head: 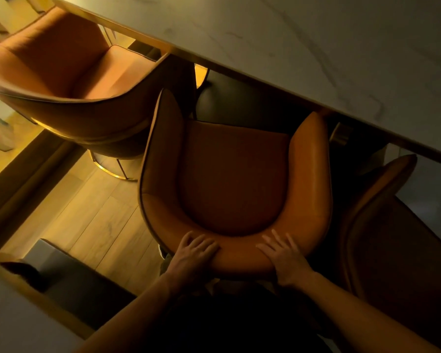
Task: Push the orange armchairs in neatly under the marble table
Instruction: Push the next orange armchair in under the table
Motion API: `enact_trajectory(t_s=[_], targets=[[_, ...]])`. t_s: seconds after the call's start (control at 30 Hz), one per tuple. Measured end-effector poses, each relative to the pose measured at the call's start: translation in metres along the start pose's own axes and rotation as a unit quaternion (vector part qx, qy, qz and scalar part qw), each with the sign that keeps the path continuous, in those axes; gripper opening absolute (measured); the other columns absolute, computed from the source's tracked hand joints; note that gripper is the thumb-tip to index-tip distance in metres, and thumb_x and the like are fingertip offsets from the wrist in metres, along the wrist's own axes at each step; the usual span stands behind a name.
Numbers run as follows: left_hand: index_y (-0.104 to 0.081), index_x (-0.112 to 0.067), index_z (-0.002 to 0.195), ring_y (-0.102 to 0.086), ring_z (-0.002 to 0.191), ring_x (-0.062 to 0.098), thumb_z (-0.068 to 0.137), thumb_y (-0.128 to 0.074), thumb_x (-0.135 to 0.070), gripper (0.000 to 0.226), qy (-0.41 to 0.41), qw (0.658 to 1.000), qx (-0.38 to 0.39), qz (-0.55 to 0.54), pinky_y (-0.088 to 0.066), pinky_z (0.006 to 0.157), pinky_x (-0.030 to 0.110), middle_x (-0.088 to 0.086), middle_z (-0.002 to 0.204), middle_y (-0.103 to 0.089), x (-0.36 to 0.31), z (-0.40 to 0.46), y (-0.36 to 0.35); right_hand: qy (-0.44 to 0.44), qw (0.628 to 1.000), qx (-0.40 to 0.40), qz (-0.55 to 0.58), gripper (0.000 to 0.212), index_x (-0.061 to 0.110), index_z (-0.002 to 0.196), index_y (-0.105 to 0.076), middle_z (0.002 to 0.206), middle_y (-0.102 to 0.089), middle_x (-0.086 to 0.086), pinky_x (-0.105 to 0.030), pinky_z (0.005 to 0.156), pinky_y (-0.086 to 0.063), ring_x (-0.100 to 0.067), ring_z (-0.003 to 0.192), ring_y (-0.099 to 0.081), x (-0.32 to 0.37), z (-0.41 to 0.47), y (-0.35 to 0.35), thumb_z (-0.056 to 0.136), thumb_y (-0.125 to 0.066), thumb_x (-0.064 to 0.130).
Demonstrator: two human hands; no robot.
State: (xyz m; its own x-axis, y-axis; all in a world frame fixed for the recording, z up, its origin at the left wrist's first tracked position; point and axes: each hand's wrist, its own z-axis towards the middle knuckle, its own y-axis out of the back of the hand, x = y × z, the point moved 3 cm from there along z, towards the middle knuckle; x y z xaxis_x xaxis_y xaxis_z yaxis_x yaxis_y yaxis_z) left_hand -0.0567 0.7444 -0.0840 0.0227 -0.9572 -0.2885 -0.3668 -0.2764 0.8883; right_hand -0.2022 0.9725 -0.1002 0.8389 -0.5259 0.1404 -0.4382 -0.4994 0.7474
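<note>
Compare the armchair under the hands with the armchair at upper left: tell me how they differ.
The middle armchair has both the left hand and the right hand resting on its backrest; the upper-left armchair is untouched. The middle one faces the marble table squarely, while the upper-left one sits turned at an angle. Both are orange with curved backs.

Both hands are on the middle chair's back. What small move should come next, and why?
Probably a straight push toward the table. The left hand and right hand rest on the backrest of the middle chair, and most of its seat still shows clear of the table edge.
</note>
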Motion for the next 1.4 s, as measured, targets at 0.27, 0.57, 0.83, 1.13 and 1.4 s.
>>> enact_trajectory(t_s=[0.27, 0.57, 0.83, 1.13, 1.4], targets=[[-0.061, -0.031, 0.128, -0.064, 0.108, 0.012, 0.073, -0.075, -0.054, 0.062, -0.125, 0.989, -0.033, 0.067, -0.051, 0.093, 0.035, -0.008, 0.121, -0.067, 0.009, 0.003, 0.01, 0.009, 0.998, 0.017, 0.054, 0.095, 0.031, 0.149, -0.017, 0.152, -0.032, 0.001, -0.048, 0.117, -0.007, -0.022, 0.14, -0.026, -0.002, 0.001, 0.005, 0.071, -0.066, 0.055], [-0.068, -0.035, 0.116, -0.067, 0.097, 0.003, 0.065, -0.079, -0.057, 0.057, -0.178, 0.98, -0.027, 0.079, -0.054, 0.081, 0.024, -0.017, 0.109, -0.07, 0.056, -0.002, 0.033, 0.026, 0.998, 0.03, 0.04, 0.099, 0.026, 0.15, -0.015, 0.149, -0.035, -0.004, -0.048, 0.115, -0.017, -0.026, 0.135, -0.032, 0.032, 0.031, 0.016, 0.071, -0.07, 0.05], [-0.062, -0.03, 0.126, -0.064, 0.111, 0.011, 0.072, -0.068, -0.062, 0.062, -0.126, 0.99, 0.043, 0.041, -0.052, 0.094, 0.036, -0.011, 0.121, -0.068, 0.12, -0.013, 0.059, 0.016, 0.998, 0.047, 0.033, 0.107, 0.019, 0.152, -0.007, 0.148, -0.033, -0.015, -0.051, 0.115, -0.02, -0.037, 0.134, -0.032, 0.09, 0.066, 0.036, 0.073, -0.077, 0.042], [-0.055, -0.028, 0.132, -0.06, 0.117, 0.017, 0.074, -0.069, -0.058, 0.067, -0.124, 0.992, 0.032, 0.024, -0.048, 0.099, 0.043, -0.005, 0.127, -0.065, 0.14, -0.018, 0.051, 0.03, 0.995, 0.025, 0.09, 0.112, 0.022, 0.151, -0.006, 0.156, -0.023, -0.01, -0.047, 0.118, -0.01, -0.032, 0.143, -0.021, 0.098, 0.078, 0.028, 0.069, -0.078, 0.05], [-0.056, -0.028, 0.133, -0.059, 0.12, 0.018, 0.076, -0.073, -0.053, 0.065, -0.097, 0.995, -0.004, 0.016, -0.043, 0.103, 0.045, -0.003, 0.13, -0.063, 0.139, -0.019, 0.044, 0.022, 0.995, 0.032, 0.095, 0.111, 0.026, 0.151, -0.006, 0.158, -0.02, -0.007, -0.046, 0.118, -0.009, -0.03, 0.144, -0.018, 0.099, 0.075, 0.03, 0.069, -0.079, 0.045]])
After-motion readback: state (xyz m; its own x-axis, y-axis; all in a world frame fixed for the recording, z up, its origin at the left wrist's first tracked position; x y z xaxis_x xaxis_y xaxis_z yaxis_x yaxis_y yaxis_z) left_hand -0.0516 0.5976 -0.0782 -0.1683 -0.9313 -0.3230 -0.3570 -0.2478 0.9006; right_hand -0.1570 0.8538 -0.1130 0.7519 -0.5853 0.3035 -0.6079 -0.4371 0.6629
